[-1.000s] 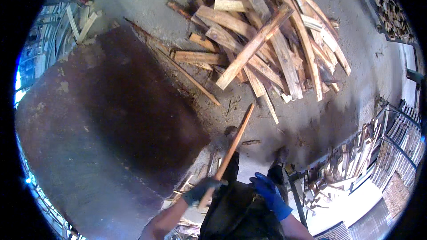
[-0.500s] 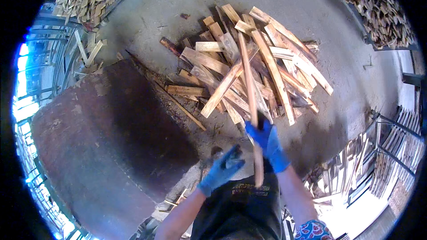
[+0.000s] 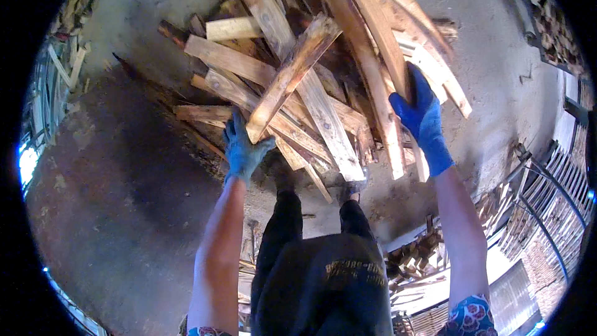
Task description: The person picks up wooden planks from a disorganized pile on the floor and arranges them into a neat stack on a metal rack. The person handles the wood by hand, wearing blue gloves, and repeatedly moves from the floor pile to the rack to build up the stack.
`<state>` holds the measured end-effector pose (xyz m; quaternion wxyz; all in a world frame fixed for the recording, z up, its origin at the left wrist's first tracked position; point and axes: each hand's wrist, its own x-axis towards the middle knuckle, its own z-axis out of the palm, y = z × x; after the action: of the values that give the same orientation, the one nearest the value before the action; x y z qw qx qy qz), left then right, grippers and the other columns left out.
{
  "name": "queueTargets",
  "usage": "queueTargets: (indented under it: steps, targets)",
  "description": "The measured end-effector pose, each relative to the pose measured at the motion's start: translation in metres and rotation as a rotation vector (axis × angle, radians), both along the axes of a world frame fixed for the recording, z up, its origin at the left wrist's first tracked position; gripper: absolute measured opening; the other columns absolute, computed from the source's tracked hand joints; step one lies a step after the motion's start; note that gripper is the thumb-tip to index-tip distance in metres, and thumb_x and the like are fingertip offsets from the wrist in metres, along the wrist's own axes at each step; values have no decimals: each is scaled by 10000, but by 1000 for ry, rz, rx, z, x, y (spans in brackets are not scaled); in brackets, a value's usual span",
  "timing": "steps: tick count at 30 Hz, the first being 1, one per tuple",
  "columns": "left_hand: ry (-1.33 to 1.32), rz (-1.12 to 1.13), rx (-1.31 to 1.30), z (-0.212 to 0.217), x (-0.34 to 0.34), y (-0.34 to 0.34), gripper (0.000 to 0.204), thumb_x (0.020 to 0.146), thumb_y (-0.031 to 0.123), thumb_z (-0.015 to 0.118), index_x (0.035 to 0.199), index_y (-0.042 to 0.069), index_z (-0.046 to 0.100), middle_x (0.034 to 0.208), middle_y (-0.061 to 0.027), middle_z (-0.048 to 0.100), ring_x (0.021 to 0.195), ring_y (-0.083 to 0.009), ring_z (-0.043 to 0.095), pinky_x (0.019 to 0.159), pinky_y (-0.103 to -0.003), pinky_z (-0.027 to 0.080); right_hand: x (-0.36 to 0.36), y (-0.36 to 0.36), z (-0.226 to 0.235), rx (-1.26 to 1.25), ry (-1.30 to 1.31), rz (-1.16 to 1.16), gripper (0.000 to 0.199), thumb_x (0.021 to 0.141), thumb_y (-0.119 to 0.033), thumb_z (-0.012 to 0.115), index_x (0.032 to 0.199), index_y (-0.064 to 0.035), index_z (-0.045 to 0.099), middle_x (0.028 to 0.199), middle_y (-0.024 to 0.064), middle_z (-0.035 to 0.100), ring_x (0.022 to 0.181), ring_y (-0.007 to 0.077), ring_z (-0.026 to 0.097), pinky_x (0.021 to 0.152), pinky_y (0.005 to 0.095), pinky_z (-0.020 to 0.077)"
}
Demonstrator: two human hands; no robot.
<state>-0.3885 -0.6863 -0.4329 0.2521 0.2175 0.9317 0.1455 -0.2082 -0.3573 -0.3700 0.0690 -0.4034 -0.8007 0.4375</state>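
A heap of rough wooden boards and offcuts point(image 3: 323, 112) lies on the floor before me. My left hand point(image 3: 244, 152), in a blue glove, closes thumb and fingers around the near end of a short, bark-edged plank point(image 3: 292, 81) slanting across the top of the heap. At the heap's right side, my right hand point(image 3: 424, 121), also gloved in blue, grips the near end of a long board point(image 3: 373, 18); its far end runs out at the top of the view. Between my hands, a pale grey plank point(image 3: 326, 121) and another long board point(image 3: 367, 87) point toward me.
A large, worn, dark reddish-brown sheet point(image 3: 106, 193) covers the left side, beside my left arm. Stacked wood stands at the far right point(image 3: 550, 31) and far left point(image 3: 81, 6). Slats and metal bars point(image 3: 547, 186) are at lower right. My feet stand at the heap's near edge.
Both hands have reached forward and spread apart onto the heap, which now looks closer. My left hand has taken hold of the short plank. The long stick no longer hangs in front of my body.
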Motion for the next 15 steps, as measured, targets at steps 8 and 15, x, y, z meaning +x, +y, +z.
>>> queueTargets:
  steps: [8,15]
  targets:
    - [-481,160,314,-2,15,8,400,681,241,775,954,6,602,792,-50,633,695,-107,574,626,-276,479,-15,-29,-68,151,-95,-22,696,687,-200,656,1298,-11,380,1221,214,502,1144,331,484,968,371,387]
    - [-580,448,621,7,71,31,539,811,268,645,1240,5,455,1072,-43,540,969,-138,484,848,-276,406,-37,-83,-57,426,-20,85,684,664,-255,690,1254,-26,431,1124,205,546,993,370,541,901,423,427]
